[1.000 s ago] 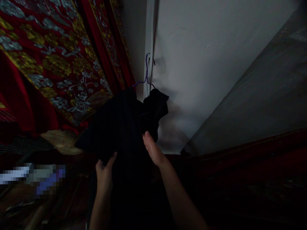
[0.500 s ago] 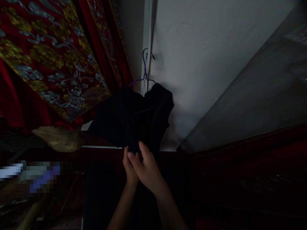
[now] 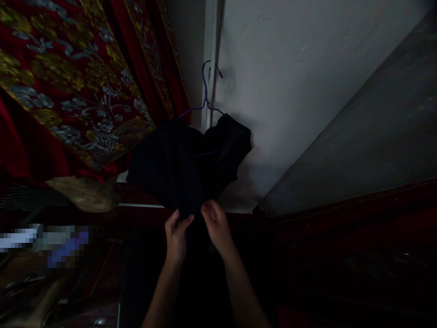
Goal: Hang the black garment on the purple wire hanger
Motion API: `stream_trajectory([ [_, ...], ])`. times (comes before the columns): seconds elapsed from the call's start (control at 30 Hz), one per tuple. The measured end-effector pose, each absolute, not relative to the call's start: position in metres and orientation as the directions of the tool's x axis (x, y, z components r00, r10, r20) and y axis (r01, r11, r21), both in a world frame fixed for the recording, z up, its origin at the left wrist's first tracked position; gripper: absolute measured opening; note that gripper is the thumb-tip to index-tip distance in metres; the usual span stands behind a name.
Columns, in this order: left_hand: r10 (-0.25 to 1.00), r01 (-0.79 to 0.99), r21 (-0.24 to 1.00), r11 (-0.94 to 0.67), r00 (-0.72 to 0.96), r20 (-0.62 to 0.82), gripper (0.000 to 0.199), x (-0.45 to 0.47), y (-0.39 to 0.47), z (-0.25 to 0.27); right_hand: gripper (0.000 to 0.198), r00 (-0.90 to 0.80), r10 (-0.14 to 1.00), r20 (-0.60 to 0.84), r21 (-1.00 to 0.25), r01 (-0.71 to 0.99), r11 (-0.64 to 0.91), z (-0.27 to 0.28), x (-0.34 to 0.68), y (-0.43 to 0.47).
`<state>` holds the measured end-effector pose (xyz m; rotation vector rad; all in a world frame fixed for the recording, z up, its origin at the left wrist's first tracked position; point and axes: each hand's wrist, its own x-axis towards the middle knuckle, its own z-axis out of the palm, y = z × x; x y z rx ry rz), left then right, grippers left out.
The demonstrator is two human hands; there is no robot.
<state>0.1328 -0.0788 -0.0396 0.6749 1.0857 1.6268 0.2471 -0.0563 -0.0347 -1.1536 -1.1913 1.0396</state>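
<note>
A dark garment (image 3: 184,168), black or navy, hangs on a purple wire hanger (image 3: 205,91) in front of me. The hanger's hook is caught at the pale vertical strip. Low on the garment's front, my left hand (image 3: 177,230) pinches the cloth between thumb and fingers. Just to its right, my right hand (image 3: 215,223) has its fingers curled and pressed together at the garment's edge, also gripping cloth. Dim light hides the folds between the two hands and the garment's lower end.
A red cloth with gold and silver embroidery (image 3: 78,91) hangs at the left, close to the garment. Beneath it is a beige checked cloth bundle (image 3: 85,193). A pale wall (image 3: 273,82) stands behind and to the right. Blurred items lie at the lower left.
My hands were close together, partly overlapping, on the cloth. Now they are apart, the left one further left and the right one slightly right, with the cloth spread between them.
</note>
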Motion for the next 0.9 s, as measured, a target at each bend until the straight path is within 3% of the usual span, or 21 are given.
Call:
stream_trajectory([
  [0.17, 0.952, -0.395, 0.915, -0.084, -0.303, -0.044, 0.022, 0.132, -0.077, -0.042, 0.013, 0.072, 0.989, 0.129, -0.989, -0.062, 0.134, -0.03, 0.247, -0.06],
  [0.23, 0.921, -0.32, 0.939, -0.128, -0.389, -0.007, 0.026, 0.131, -0.075, -0.048, 0.011, 0.076, 0.994, 0.075, -0.99, -0.115, 0.084, -0.029, 0.249, -0.06],
  [0.3, 0.826, -0.143, 0.963, -0.228, -0.553, 0.113, 0.036, 0.132, -0.074, -0.056, 0.012, 0.077, 0.996, 0.045, -0.988, -0.144, 0.056, -0.026, 0.252, -0.061],
  [0.37, 0.682, 0.118, 0.938, -0.327, -0.658, 0.32, 0.046, 0.133, -0.074, -0.063, 0.017, 0.079, 0.996, 0.044, -0.989, -0.134, 0.054, -0.022, 0.255, -0.062],
  [0.47, 0.657, 0.363, 0.826, -0.432, -0.5, 0.564, 0.034, 0.138, -0.076, -0.067, 0.021, 0.055, 0.998, 0.034, -0.992, -0.116, 0.04, -0.015, 0.258, -0.066],
  [0.6, 0.774, 0.338, 0.793, -0.507, -0.228, 0.591, 0.019, 0.148, -0.074, -0.057, 0.018, 0.033, 0.999, -0.001, -0.993, -0.115, 0.003, -0.006, 0.253, -0.071],
  [0.73, 0.764, 0.309, 0.794, -0.524, -0.241, 0.598, 0.003, 0.154, -0.063, -0.041, 0.016, 0.058, 0.998, -0.036, -0.987, -0.156, -0.027, 0.005, 0.248, -0.066],
  [0.9, 0.784, 0.324, 0.799, -0.507, -0.211, 0.583, 0.007, 0.155, -0.054, -0.039, 0.018, 0.091, 0.994, -0.053, -0.93, -0.367, -0.016, 0.031, 0.252, -0.031],
])
